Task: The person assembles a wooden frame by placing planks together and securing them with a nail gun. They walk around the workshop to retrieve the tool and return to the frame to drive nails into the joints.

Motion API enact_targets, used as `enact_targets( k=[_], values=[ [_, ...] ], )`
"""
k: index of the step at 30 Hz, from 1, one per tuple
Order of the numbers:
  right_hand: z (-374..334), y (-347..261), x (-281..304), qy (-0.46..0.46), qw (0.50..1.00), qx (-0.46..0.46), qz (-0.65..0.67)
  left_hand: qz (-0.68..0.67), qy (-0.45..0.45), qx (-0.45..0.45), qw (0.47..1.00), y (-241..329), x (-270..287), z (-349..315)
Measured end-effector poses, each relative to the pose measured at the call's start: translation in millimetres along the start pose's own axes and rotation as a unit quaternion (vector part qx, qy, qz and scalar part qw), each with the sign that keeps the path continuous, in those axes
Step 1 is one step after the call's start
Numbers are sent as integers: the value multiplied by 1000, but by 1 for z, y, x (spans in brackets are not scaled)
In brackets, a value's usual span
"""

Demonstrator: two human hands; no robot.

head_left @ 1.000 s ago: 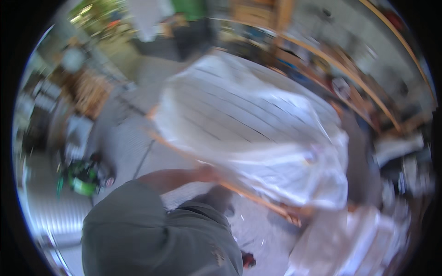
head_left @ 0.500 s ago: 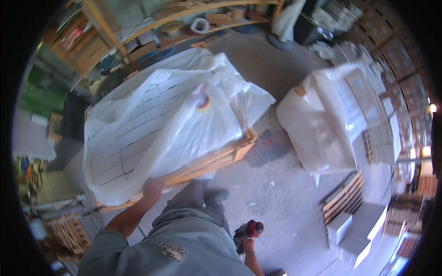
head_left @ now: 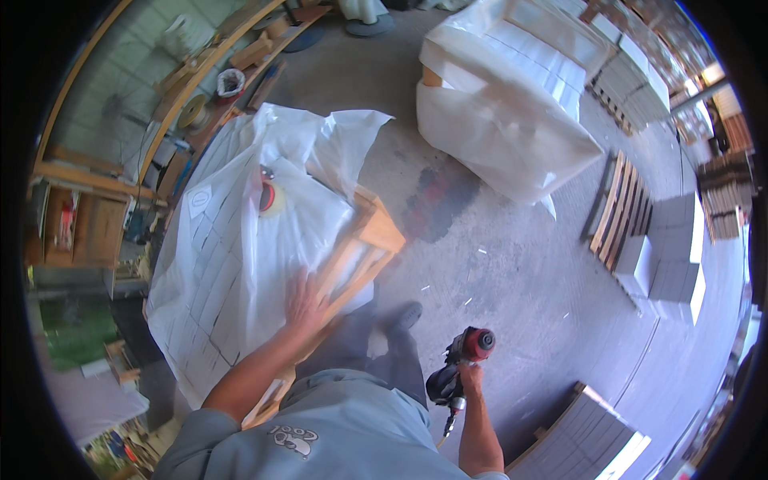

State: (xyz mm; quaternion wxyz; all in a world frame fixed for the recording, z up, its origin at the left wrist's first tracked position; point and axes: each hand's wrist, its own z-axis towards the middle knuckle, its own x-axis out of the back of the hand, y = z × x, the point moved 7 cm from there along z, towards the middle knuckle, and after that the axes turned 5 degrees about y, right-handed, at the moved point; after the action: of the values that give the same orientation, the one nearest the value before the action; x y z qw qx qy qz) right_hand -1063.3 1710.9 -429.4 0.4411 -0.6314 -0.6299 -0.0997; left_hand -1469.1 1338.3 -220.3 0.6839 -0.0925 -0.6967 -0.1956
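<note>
at far left of the wrapped pallet (head_left: 240, 264), a wooden shelf rack (head_left: 88, 216) along the wall, cluttered with small items too blurred to name. on top of the pallet's white plastic sheeting, a red-and-white tape roll (head_left: 270, 197), well apart from the hand. left hand (head_left: 304, 302) spread flat, fingers wide, pressing the plastic down at the pallet's near edge, just beside the exposed wooden frame (head_left: 364, 244) at its corner. holding nothing, only pinning the sheet. judged as the step of fixing the wrap to the timber: sheet held taut, fastener not yet driven. right of the pallet and lower, right hand (head_left: 468, 380) closed round the grip of a red-and-black nail gun (head_left: 460, 364), hanging at the side, nose pointed down, well apart from the frame. likely need next: bringing the tool across to the frame edge beside the pinned plastic, with fingers kept out of the firing line. a dark shoe (head_left: 404, 316) on the concrete between pallet and tool. further right of the pallet, a second wrapped stack (head_left: 504, 104), a dark stain on the floor before it, then bare wooden pallets (head_left: 620, 212) and grey block stacks (head_left: 668, 256). nothing standing between tool and frame except the person's own body and leg; loose plastic folds near the corner could bunch under the nose.
</note>
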Motion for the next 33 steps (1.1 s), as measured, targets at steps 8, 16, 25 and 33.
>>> enact_targets(
  k=[8, 16, 25, 33],
  values=[
    [-15, -78, 38, -18, 897, -189, 399, 24, 77, -53, 995, 32, -40, 101],
    [18, -149, 38, -90, 782, -186, 588, 77, 94, -95, 988, 32, -51, 102],
    [73, -184, -28, -147, 723, -235, 632, 114, 99, -108, 983, 37, -54, 102],
    [78, -116, -61, -77, 732, -306, 604, 125, 75, -86, 986, 36, -59, 104]
  ],
)
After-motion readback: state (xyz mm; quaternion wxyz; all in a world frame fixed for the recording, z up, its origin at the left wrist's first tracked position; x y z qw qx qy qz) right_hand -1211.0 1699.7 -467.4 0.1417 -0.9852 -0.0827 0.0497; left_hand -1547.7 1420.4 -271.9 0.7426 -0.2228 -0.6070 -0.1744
